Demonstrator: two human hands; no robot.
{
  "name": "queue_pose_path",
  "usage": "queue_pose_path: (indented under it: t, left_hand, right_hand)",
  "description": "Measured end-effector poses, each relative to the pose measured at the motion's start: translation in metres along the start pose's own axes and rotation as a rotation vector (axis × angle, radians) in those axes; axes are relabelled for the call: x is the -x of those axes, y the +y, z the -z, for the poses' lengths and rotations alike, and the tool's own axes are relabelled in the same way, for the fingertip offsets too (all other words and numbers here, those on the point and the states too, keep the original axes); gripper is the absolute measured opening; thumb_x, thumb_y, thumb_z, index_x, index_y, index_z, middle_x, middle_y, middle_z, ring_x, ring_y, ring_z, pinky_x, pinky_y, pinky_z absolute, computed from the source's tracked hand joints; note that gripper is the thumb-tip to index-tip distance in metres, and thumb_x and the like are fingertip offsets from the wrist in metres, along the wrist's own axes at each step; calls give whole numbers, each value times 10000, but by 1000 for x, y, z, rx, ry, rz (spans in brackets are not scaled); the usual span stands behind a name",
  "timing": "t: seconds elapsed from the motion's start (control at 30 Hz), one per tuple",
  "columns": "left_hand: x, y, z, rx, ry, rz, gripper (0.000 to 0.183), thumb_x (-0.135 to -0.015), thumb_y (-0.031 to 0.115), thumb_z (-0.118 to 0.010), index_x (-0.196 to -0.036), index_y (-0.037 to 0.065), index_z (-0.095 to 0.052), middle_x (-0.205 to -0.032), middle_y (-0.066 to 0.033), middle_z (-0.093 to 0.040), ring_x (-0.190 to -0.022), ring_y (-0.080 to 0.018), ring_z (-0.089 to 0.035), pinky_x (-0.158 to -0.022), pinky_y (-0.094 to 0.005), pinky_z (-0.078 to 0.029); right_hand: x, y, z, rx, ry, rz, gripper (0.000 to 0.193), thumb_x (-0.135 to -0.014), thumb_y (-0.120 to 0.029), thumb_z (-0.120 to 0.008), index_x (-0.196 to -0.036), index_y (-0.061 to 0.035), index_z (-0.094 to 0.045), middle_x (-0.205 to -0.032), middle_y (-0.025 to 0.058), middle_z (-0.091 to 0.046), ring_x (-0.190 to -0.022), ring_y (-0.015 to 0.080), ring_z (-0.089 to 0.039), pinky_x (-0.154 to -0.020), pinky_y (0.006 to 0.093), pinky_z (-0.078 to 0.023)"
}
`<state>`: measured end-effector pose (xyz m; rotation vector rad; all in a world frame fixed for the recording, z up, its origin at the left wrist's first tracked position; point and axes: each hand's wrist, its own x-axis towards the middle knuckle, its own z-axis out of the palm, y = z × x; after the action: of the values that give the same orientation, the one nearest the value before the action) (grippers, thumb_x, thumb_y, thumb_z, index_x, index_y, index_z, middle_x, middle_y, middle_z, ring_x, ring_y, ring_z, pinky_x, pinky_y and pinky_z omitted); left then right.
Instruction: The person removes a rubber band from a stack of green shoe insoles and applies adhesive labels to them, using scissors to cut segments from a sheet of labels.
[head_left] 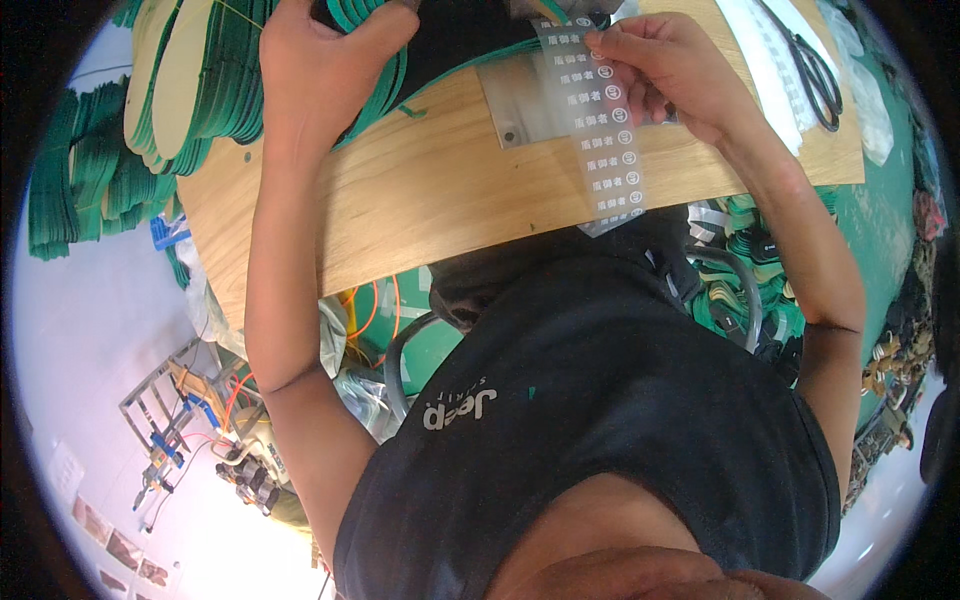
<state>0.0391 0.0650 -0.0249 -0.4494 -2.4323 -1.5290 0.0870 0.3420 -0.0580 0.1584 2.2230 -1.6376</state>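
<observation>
The right hand [680,75] pinches a label strip [603,140], whose loose tail could snag on the counter [430,190]; the left hand's [330,55] closure cannot be told.

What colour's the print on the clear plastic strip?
White, repeated along the clear plastic strip, clearest in the head view.

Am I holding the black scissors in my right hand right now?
No, your right hand pinches the clear printed strip, while the black scissors lie apart, to its right.
</observation>
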Motion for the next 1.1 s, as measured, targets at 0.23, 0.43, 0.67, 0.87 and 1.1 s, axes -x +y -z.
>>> queue_pose_path:
  t: [0.23,0.43,0.67,0.87,1.1]
  left_hand:
    - [5,27,-9,-291,-270,-66,818,-671,166,-863,-1404,60,-515,-1114,-176,-697,-1025,-307,-675,-906,-382,-524]
    - [-3,27,-6,-492,-412,-60,900,-602,239,-891,-1402,62,-519,-1181,-230,-673,-1108,-389,-646,-941,-439,-519]
    - [-7,19,-3,-551,-402,18,765,-637,151,-848,-1324,-27,-562,-1112,-233,-694,-1026,-372,-680,-897,-425,-542]
    - [-5,1,15,-265,-140,6,493,-693,129,-761,-1135,-49,-633,-930,-178,-707,-842,-262,-688,-795,-364,-547]
    - [1,-33,34,142,63,14,180,-810,125,-740,-941,19,-677,-794,-21,-655,-708,-130,-622,-632,-288,-493]
  right_hand:
    - [4,0,-2,3,-3,-2,313,-996,-360,-666,-837,-91,-661,-650,-5,-641,-486,66,-608,-402,185,-388]
    - [14,-32,-8,-108,50,-188,282,-984,-180,-605,-781,1,-683,-625,69,-644,-476,144,-612,-452,265,-492]
    - [24,16,13,-226,107,76,261,-1010,-295,-645,-866,-78,-657,-693,-17,-617,-572,47,-574,-483,175,-414]
    - [28,13,14,-142,40,40,262,-1013,-281,-637,-847,-80,-658,-701,-23,-623,-572,40,-564,-481,175,-417]
    - [2,-27,-7,5,59,-152,251,-969,-160,-609,-796,-1,-696,-628,90,-667,-434,162,-614,-392,277,-467]
